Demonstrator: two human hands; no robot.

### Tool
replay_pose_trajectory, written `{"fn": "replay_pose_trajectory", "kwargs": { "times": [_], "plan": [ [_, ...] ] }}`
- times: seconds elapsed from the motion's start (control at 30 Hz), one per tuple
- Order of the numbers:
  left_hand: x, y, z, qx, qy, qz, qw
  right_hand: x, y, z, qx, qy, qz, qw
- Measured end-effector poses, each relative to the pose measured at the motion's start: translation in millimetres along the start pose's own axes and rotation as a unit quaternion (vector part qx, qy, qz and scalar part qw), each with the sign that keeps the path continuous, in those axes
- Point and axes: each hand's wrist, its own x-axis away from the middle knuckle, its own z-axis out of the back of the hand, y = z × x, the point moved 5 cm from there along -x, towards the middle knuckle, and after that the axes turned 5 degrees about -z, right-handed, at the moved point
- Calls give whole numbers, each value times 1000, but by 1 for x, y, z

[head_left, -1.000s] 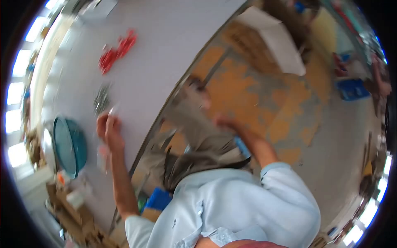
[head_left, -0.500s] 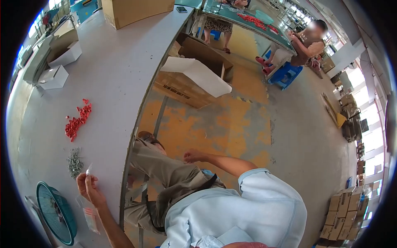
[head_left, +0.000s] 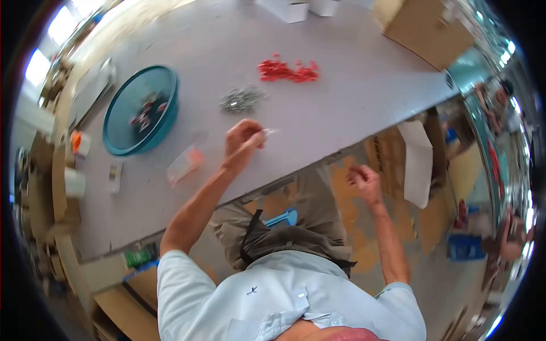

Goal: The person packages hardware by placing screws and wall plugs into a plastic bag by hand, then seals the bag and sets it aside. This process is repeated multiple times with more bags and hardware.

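My left hand (head_left: pixel 244 139) is over the grey table, thumb and fingers closed in a pinch on a small clear plastic bag (head_left: pixel 272 132). Just beyond it lies a pile of small silvery metal parts (head_left: pixel 240 100), with a heap of small red pieces (head_left: pixel 289 70) to the right. A packet of clear bags with red marking (head_left: pixel 186 165) rests left of my left forearm. Off the table's front edge, above the floor, hangs my right hand (head_left: pixel 365 183), fingers loosely bent and slightly apart. Nothing shows in it, though it is somewhat blurred.
A teal plastic basket (head_left: pixel 169 113) with some small items inside stands on the left of the table (head_left: pixel 341 96). White boxes (head_left: pixel 290 12) and a cardboard box (head_left: pixel 429 34) are at the back. An open carton (head_left: pixel 389 162) stands on the floor at right; other people sit beyond.
My view has swung left to face the table. My right hand has come up beside the table edge, its fingers looser. My left hand still pinches the small bag.
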Motion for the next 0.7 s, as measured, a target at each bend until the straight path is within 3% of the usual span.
{"fn": "replay_pose_trajectory", "kwargs": {
  "times": [0.07, 0.2, 0.4, 0.57, 0.67, 0.7],
  "plan": [
    [0, 2, -3, 12, 9, 12, 1000, -14, -69, -4, -8, 7, 80, 997],
    [-2, 2, -3, 25, 4, 31, 999, -73, -151, -30, 95, -17, 147, 985],
    [-4, 6, 2, 55, 25, 48, 997, -202, -162, -77, 218, -10, 202, 955],
    [-7, 10, 4, 62, 42, 41, 996, -237, -181, -110, 267, 30, 223, 937],
    [-5, 11, 3, 68, 40, 46, 996, -239, -193, -123, 322, 42, 190, 927],
    [-4, 11, 5, 58, 43, 36, 997, -244, -191, -128, 295, 43, 235, 925]
  ]
}}
